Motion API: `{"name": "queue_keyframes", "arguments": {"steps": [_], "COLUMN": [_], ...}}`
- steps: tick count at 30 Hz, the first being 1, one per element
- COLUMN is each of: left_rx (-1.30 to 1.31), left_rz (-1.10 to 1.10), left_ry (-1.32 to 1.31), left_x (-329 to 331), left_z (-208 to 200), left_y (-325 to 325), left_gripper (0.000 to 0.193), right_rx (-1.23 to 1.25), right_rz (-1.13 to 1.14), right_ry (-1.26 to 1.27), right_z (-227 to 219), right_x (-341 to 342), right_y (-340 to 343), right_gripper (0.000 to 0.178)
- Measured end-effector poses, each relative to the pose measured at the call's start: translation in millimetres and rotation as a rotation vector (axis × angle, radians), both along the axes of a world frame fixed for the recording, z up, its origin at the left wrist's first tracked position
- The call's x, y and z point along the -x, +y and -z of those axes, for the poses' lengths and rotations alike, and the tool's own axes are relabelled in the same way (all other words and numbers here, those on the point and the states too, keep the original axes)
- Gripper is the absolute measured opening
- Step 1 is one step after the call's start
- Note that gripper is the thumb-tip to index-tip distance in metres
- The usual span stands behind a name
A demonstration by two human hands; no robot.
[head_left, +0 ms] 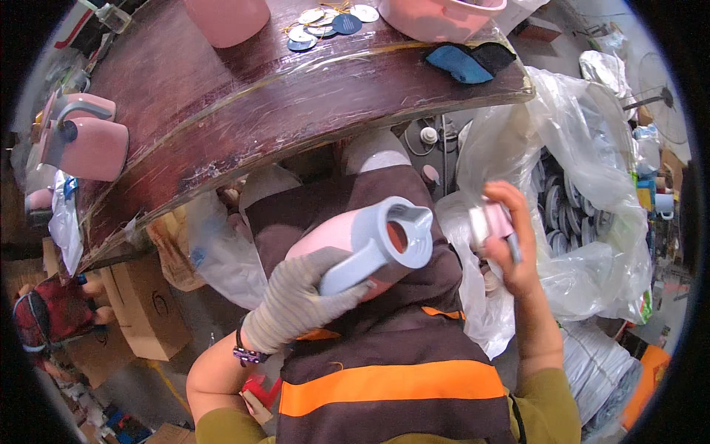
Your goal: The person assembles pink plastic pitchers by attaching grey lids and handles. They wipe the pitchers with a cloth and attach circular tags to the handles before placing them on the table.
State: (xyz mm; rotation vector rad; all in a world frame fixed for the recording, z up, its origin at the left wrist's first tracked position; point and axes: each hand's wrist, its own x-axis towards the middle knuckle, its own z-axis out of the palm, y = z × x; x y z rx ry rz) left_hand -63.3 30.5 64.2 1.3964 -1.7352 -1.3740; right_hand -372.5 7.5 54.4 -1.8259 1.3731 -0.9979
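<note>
The left hand, in a grey knit glove, was closed around the blue handle of a pink plastic jug with a blue spout collar, its bare forearm bent in from below the jug with a dark band at the wrist. The right hand, bare, was raised just right of the jug, fingers curled around a small pink and white lid piece.

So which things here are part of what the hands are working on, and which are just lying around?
In hand:
- pink jug with blue-grey handle and spout, held by the gloved left hand
- small pink and grey lid piece, held by the bare right hand

Lying about:
- finished pink jugs on the wooden table
- round tags
- blue cloth
- plastic bags
- cardboard box
</note>
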Motion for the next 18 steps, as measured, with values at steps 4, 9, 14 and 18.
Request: {"name": "queue_keyframes", "arguments": {"steps": [4,9,14,18], "left_rx": [-0.057,0.084,0.182,0.353], "left_rz": [0.02,0.018,0.087,0.054], "left_ry": [0.022,0.012,0.008,0.001], "left_x": [-1,-19,-38,-64], "left_z": [-8,1,12,43], "left_y": [2,18,9,-33], "left_gripper": [0.031,0.03,0.034,0.032], "right_rx": [0.111,0.108,0.204,0.522], "right_rz": [-0.42,-0.536,-0.637,-0.941], "right_ry": [0.158,0.249,0.183,0.063], "right_z": [-21,-10,-2,-2], "right_x": [-77,-98,-105,-111], "right_y": [-26,-29,-32,-35], "right_gripper": [0.061,0.062,0.056,0.041]}}
